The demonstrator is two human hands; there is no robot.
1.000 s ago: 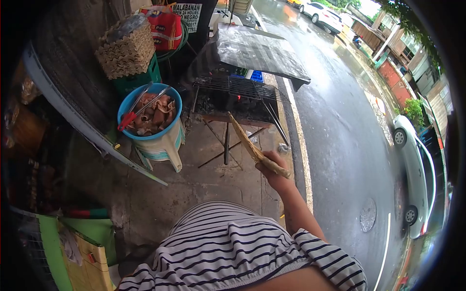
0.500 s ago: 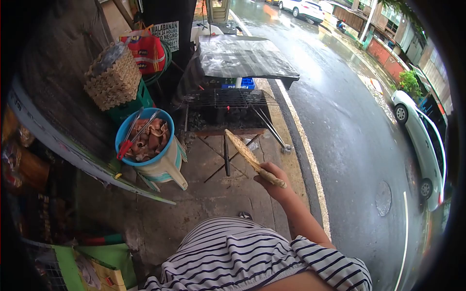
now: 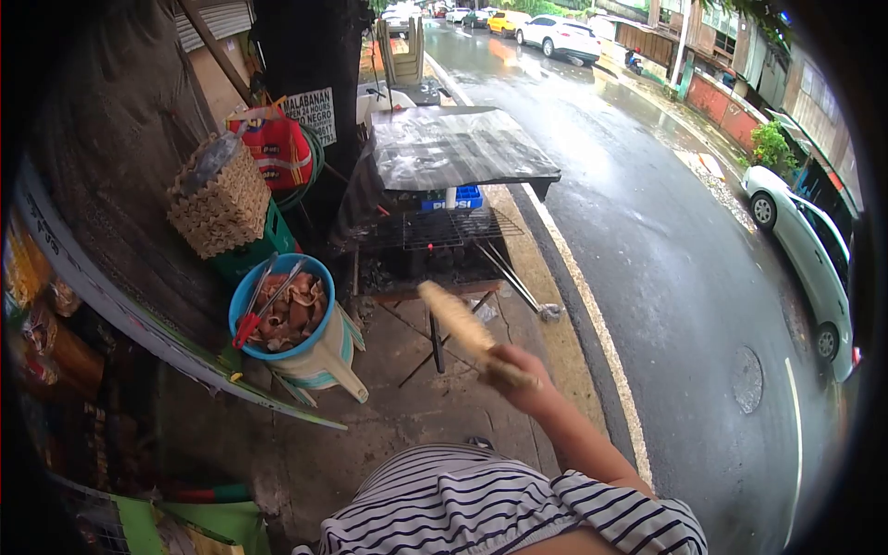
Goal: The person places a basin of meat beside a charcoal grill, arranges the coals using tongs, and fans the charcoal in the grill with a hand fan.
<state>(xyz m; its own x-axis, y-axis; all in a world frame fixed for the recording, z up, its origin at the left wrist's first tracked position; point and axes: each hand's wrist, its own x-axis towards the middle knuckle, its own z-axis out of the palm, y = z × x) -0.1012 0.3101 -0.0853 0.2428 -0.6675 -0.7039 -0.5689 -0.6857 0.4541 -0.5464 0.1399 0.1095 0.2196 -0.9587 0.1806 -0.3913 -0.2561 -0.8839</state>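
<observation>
My right hand [image 3: 520, 377] is closed around the handle of a woven hand fan [image 3: 453, 317], whose pale blade is smeared by motion. The fan points forward and left, on the near side of a charcoal grill [image 3: 416, 268] with a wire grate [image 3: 453, 228] on top. A small red glow shows among the dark coals. My left hand is out of view.
Left of the grill, a blue basin [image 3: 330, 319] of raw meat with red-handled tongs [image 3: 248, 326] rests on an upturned stool [image 3: 319, 375]. Egg trays [image 3: 219, 211] are stacked on a green crate [image 3: 270, 242]. A sheet-covered roof [image 3: 462, 143] overhangs the grill; a wet street [image 3: 647, 231] with parked cars lies right.
My view has tilted up, showing more of the street. My right hand and the fan have swung slightly left, and the fan's face has turned.
</observation>
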